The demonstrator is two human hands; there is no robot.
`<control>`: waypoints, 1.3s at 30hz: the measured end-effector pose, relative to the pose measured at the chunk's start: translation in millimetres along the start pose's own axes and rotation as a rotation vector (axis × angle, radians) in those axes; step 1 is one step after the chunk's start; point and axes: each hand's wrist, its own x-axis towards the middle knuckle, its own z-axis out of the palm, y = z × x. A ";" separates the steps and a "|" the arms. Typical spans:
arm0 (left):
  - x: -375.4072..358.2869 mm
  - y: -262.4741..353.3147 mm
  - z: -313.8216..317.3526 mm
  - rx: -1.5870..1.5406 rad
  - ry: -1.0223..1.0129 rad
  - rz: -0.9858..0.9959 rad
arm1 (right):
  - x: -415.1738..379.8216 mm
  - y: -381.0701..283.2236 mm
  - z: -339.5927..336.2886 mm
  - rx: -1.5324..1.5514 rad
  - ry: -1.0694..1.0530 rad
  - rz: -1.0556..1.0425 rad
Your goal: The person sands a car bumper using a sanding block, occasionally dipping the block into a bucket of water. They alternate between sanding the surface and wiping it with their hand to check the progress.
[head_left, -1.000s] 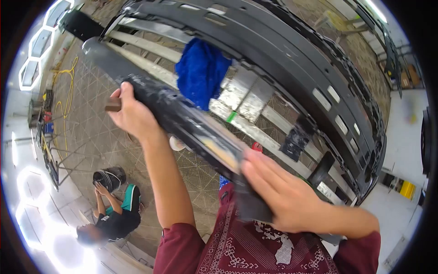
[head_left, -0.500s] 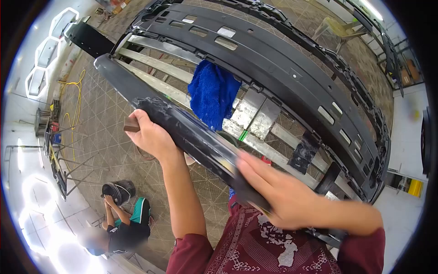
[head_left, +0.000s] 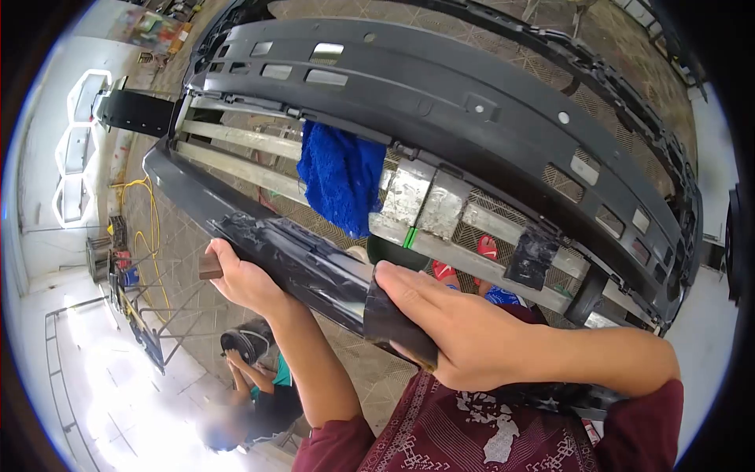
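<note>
A long black plastic car trim panel (head_left: 314, 259) lies slantwise in front of me, with scuffed, wet-looking patches. My left hand (head_left: 244, 275) is closed at its near edge, a small brown block (head_left: 211, 266) sticking out past the thumb and fingers. My right hand (head_left: 448, 326) presses a dark sheet of sandpaper (head_left: 397, 318) against the near end of the panel, fingers extended together over it. Behind the panel, a blue cloth (head_left: 338, 177) hangs over the metal bars of the stand (head_left: 252, 141).
A large black bumper (head_left: 440, 118) with rectangular slots rests beyond the panel. Another person (head_left: 267, 401) sits at lower left with hands at a black bucket (head_left: 248, 340). A yellow hose (head_left: 149, 228) lies on the floor. Red sandals (head_left: 487, 247) show beneath the stand.
My view has shifted, and the person and bucket appear farther right. My right hand has slid slightly along the panel, its sandpaper now plainly visible. The left hand keeps its hold.
</note>
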 end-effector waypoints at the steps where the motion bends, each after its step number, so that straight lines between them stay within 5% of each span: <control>1: -0.1 1.2 -4.5 0.019 -0.001 -0.001 | 3.3 -3.5 2.0 0.027 -0.031 0.060; 3: -1.2 4.2 -3.0 -0.085 -0.070 -0.143 | 36.2 6.3 14.4 0.071 -0.016 0.041; 6: 9.0 -6.3 -13.5 -0.082 -0.112 -0.039 | 69.2 22.2 28.2 0.104 -0.011 -0.037; 13: 1.5 2.7 -3.4 0.006 -0.012 -0.068 | -104.5 -13.5 -53.6 -0.028 -0.282 0.211; 16: 3.2 0.7 -9.0 -0.023 -0.035 -0.091 | -97.7 -20.2 -56.2 -0.045 -0.297 0.227; 21: 4.1 -0.5 -11.7 -0.061 -0.084 -0.109 | 26.9 19.8 -8.1 0.049 -0.157 -0.074; 25: 2.5 5.0 -7.6 -0.022 -0.081 -0.130 | 40.4 30.3 3.3 -0.006 -0.044 -0.262; 34: -0.5 8.0 -13.2 -0.058 -0.191 -0.200 | 59.5 29.1 6.9 0.145 -0.055 -0.243; 39: 0.8 5.4 -9.9 -0.034 -0.086 -0.162 | 43.0 22.5 -0.8 -0.108 -0.052 -0.278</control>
